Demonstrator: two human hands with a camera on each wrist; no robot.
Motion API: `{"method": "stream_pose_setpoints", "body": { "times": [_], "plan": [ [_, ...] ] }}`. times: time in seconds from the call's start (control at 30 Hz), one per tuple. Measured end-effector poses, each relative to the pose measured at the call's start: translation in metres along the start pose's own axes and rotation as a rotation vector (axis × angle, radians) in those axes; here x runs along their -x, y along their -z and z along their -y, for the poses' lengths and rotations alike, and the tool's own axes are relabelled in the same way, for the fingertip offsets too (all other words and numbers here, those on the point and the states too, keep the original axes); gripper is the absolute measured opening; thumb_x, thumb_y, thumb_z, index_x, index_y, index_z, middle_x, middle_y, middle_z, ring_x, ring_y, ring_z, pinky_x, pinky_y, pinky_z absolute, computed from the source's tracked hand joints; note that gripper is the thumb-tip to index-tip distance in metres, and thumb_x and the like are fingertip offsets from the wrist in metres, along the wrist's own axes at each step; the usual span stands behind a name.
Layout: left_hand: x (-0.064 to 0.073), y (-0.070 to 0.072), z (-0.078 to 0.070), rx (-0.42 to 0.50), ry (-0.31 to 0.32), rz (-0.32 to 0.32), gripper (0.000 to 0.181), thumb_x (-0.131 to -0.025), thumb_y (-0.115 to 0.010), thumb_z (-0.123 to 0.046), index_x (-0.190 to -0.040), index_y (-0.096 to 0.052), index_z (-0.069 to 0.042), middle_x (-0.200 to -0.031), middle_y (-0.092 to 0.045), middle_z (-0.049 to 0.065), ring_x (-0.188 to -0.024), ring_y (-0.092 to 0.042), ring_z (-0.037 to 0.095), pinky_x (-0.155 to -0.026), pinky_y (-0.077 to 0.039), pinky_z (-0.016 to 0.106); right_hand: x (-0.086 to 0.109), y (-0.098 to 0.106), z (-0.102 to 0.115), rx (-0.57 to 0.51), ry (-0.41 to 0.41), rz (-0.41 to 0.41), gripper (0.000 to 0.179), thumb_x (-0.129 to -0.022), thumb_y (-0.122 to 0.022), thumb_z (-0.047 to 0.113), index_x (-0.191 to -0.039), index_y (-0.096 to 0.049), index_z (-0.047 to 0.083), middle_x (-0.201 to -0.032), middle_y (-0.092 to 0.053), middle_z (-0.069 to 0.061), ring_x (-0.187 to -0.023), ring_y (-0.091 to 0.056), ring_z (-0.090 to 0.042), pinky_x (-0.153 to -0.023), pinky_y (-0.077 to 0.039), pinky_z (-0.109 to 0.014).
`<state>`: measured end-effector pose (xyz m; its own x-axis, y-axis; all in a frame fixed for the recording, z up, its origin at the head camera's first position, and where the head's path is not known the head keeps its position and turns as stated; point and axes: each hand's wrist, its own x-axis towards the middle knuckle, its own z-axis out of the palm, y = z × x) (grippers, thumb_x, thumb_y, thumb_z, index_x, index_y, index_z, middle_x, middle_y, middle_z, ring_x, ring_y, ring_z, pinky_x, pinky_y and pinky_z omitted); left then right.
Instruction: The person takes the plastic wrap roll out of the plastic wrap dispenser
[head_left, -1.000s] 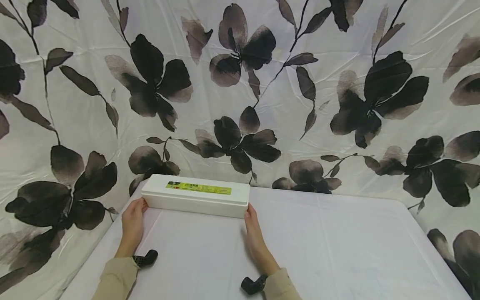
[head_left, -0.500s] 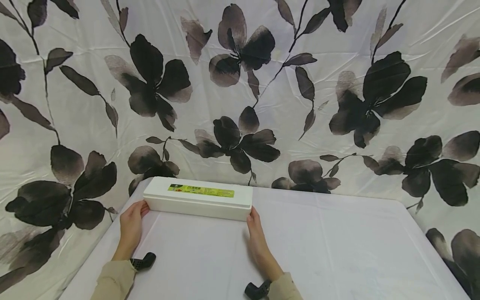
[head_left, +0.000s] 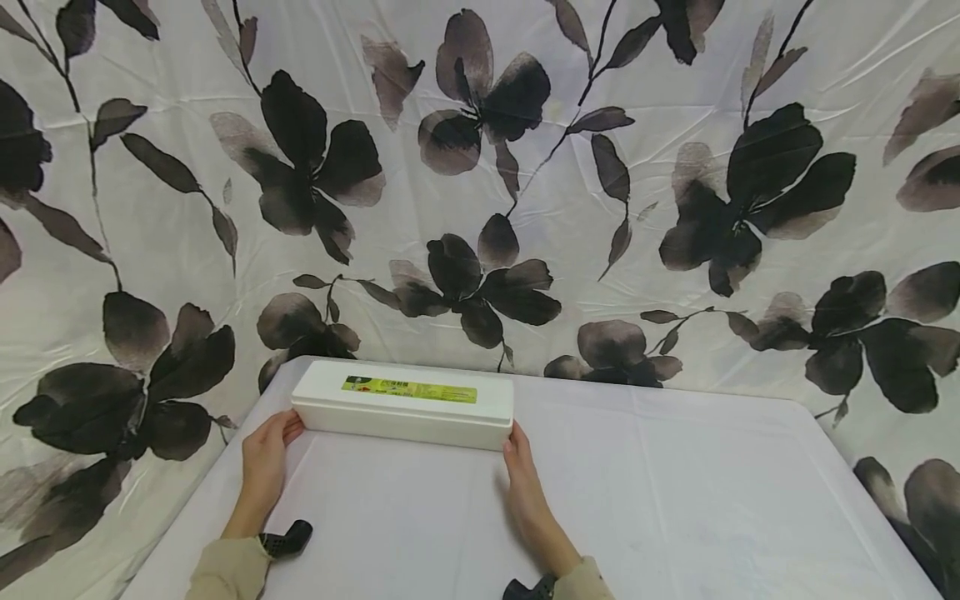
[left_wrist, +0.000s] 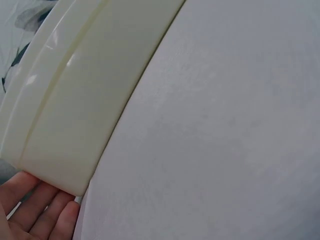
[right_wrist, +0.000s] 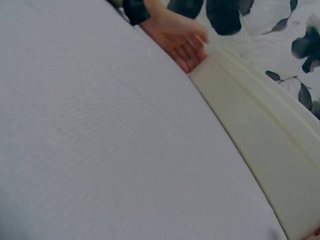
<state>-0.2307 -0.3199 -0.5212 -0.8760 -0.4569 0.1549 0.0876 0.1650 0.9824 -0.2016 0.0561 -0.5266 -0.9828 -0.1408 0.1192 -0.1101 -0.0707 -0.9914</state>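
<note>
The left hand (head_left: 265, 461), relaxed and fairly straight-fingered, touches the left end of a long white box (head_left: 401, 422); the right hand (head_left: 532, 492), likewise unclenched, touches its right end; the box, bearing a yellow-green label (head_left: 409, 389), lies on the white table (head_left: 712, 492) near the far left corner

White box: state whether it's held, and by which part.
The white box is held between both hands by its short ends: the left hand touches one, the right hand the other.
</note>
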Motion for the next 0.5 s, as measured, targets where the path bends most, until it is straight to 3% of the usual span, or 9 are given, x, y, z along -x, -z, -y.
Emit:
{"method": "stream_pose_setpoints", "body": {
  "times": [0.13, 0.5],
  "plan": [
    [0.007, -0.001, -0.004, -0.035, 0.019, 0.021, 0.052, -0.109, -0.031, -0.027, -0.130, -0.053, 0.014, -0.125, -0.060, 0.023, -0.097, -0.062, -0.004, -0.089, -0.049, 0.016, 0.005, 0.004, 0.001, 0.013, 0.004, -0.011, 0.058, -0.109, -0.029, 0.032, -0.157, -0.014, 0.002, -0.162, -0.015, -0.020, -0.150, -0.006, -0.037, -0.116, -0.003, -0.060],
    [0.018, -0.007, -0.011, -0.052, 0.048, 0.023, 0.058, -0.109, -0.027, -0.034, -0.129, -0.054, 0.013, -0.130, -0.056, 0.027, -0.099, -0.061, -0.003, -0.089, -0.049, 0.016, 0.015, 0.015, 0.004, 0.013, 0.006, 0.022, 0.056, -0.110, -0.029, 0.026, -0.157, -0.013, 0.001, -0.162, -0.015, -0.019, -0.150, -0.006, -0.036, -0.116, -0.003, -0.060]
  ]
}}
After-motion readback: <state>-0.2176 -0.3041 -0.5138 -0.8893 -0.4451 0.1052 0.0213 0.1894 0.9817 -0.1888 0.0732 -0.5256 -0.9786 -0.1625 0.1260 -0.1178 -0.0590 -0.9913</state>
